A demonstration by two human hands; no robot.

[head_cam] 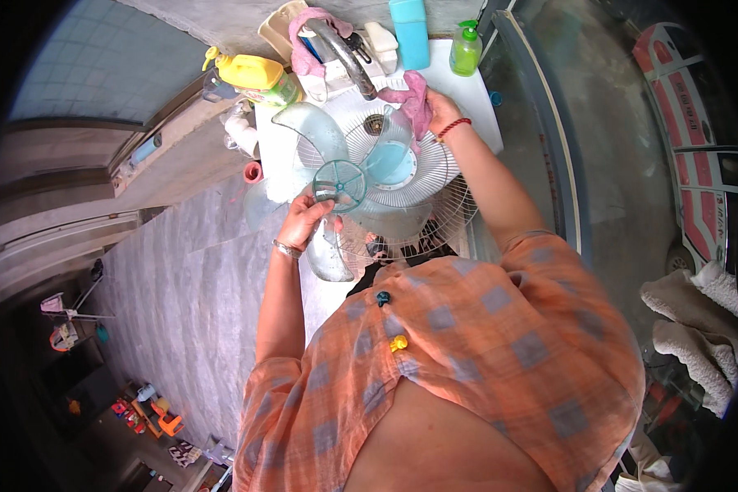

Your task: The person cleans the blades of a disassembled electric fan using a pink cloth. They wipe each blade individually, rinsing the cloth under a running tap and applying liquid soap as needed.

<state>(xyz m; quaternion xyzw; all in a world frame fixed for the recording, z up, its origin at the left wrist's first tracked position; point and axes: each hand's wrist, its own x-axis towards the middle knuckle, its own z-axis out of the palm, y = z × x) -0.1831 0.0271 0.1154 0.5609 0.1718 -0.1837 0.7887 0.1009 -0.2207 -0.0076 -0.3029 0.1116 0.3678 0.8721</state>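
My left hand (307,222) grips a translucent bluish-green plastic fan blade assembly (317,132) by its round hub. The blades spread out around the hub and carry whitish spots. In my right hand (444,112) is a pink cloth (413,104), bunched near the tip of the upper right blade; whether it touches that blade I cannot tell. Beneath the blades lies a round wire fan grille (446,161) with a light blue centre disc, partly hidden by them. It rests over the white washstand (275,144) and its near rim overhangs the front.
A dark curved faucet (347,58) reaches over the grille. Along the back stand a yellow-capped jug (255,74), a holder with a second pink cloth (310,46), a turquoise container (410,37) and a green pump bottle (466,52). A glass door (550,123) flanks the right side.
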